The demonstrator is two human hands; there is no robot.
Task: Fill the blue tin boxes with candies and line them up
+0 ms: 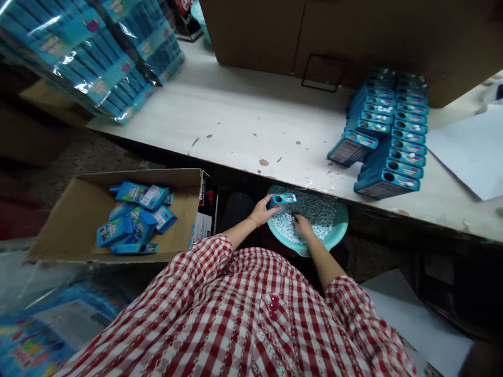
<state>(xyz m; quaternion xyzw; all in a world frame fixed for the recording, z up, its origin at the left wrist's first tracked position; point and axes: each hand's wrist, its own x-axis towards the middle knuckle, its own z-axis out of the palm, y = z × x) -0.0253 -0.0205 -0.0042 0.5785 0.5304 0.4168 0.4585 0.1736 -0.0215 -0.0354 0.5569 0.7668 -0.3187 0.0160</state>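
Observation:
My left hand (262,211) is closed round a small blue box (282,199), held over a turquoise basin (341,229) full of small white pellets (314,212). My right hand (302,226) rests in the pellets with its fingers curled; what they hold is hidden. The basin sits under the front edge of a white worktable (243,120). On the table to the right stand rows of several upright blue boxes (387,131) with open round holes on top.
A cardboard carton (78,209) at my left holds several loose blue boxes (133,217). Wrapped packs of blue boxes (90,57) lie at the table's far left. Large brown cartons (334,36) stand at the back. A white sheet (467,149) lies at the right.

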